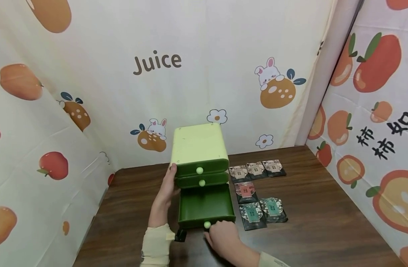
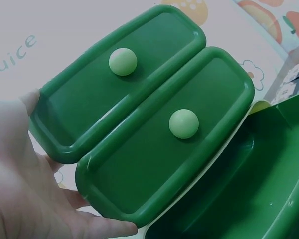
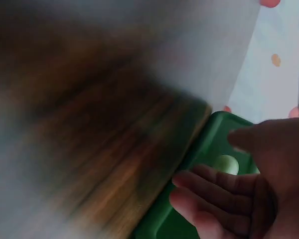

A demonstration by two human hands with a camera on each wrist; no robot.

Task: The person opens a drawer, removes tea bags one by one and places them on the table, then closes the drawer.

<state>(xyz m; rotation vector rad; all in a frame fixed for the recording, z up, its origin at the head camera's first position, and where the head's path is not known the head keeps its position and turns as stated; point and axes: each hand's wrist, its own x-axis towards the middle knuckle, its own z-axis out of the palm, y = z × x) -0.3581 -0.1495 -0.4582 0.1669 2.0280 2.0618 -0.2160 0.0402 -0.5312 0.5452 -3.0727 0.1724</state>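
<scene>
A small drawer cabinet (image 1: 200, 144) with a pale yellow-green top stands on the table, its two upper green drawers pushed in. The bottom drawer (image 1: 205, 207) is pulled out, showing its green inside. My left hand (image 1: 166, 187) lies along the cabinet's left side, thumb by the top drawer (image 2: 89, 104) and fingers spread down past the second drawer (image 2: 164, 144). At the bottom drawer's front, my right hand (image 1: 225, 235) is just right of the round knob (image 1: 207, 224). In the right wrist view the knob shows between loosely bent fingers (image 3: 214, 196) and a thumb held apart from it.
Right of the cabinet lie several flat square sachets: a back row with brown labels (image 1: 256, 170), one with a red label (image 1: 246, 191), and two with green labels (image 1: 252, 215). A printed curtain (image 1: 204, 81) hangs behind the wooden table (image 1: 317, 207), with printed sheets at both sides.
</scene>
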